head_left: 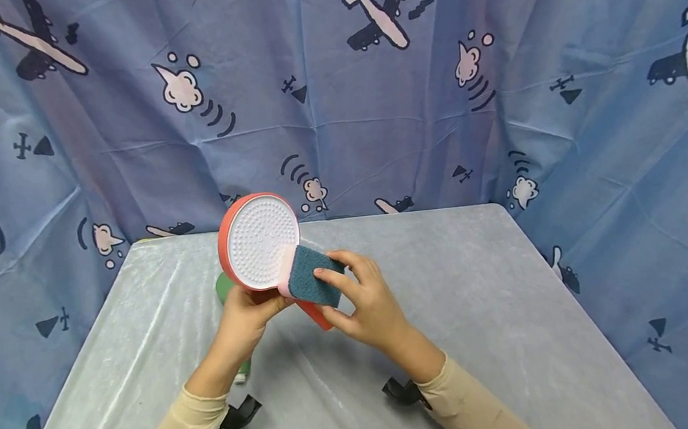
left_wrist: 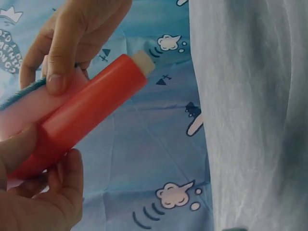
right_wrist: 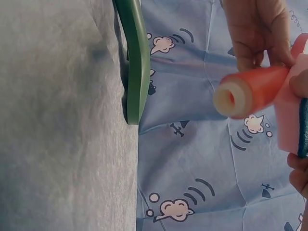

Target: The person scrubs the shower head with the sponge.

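My left hand [head_left: 244, 321] grips an orange-red shower head [head_left: 225, 253] at its neck, its white nozzle face [head_left: 262, 239] turned up. In the left wrist view its handle [left_wrist: 96, 110] ends in a cream-coloured connector [left_wrist: 144, 62]. My right hand [head_left: 370, 302] holds a pink sponge [right_wrist: 291, 115] with a dark green scouring side [head_left: 315, 276], fingers on the scouring side. The sponge lies over the handle and touches the lower right rim of the nozzle face. In the left wrist view, the pink side faces the handle.
A green shower head [head_left: 224, 287] lies on the table, partly hidden behind my left hand and forearm. Pale grey cloth covers the table [head_left: 463, 286]. A blue curtain [head_left: 333, 105] printed with planes hangs behind and at the sides. Black straps [head_left: 241, 412] sit at both wrists.
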A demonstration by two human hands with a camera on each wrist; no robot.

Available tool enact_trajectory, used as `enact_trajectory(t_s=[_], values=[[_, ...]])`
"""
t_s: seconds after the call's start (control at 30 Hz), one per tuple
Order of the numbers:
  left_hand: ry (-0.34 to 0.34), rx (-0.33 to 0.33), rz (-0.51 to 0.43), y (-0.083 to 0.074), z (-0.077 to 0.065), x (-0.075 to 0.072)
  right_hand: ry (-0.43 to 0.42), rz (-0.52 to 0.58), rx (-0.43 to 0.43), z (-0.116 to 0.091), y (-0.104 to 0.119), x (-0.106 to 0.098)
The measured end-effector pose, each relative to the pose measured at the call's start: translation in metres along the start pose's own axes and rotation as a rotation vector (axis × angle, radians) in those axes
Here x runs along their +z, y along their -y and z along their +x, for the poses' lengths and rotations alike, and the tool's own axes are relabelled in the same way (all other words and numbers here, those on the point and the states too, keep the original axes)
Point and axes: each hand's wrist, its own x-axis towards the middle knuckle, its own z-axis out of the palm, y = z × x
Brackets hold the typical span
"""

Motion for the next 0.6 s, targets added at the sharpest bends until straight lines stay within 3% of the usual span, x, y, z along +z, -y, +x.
enact_trajectory(t_s=[0.2,0.27,0.47,0.6], values=[[0.113,0.02,-0.017,-0.005,-0.001,-0.001,0.022,-0.027,0.019,-0.001,-0.001,0.0],[0.121,0.026,-0.057,-0.005,-0.003,-0.002,0.024,-0.033,0.026,-0.001,-0.001,0.0],[0.061,0.083,-0.219,-0.01,0.0,-0.008,0.035,-0.038,0.022,-0.002,-0.003,0.0],[-0.028,0.018,-0.19,-0.015,0.003,-0.009,0.062,-0.054,0.01,-0.003,-0.007,0.001]])
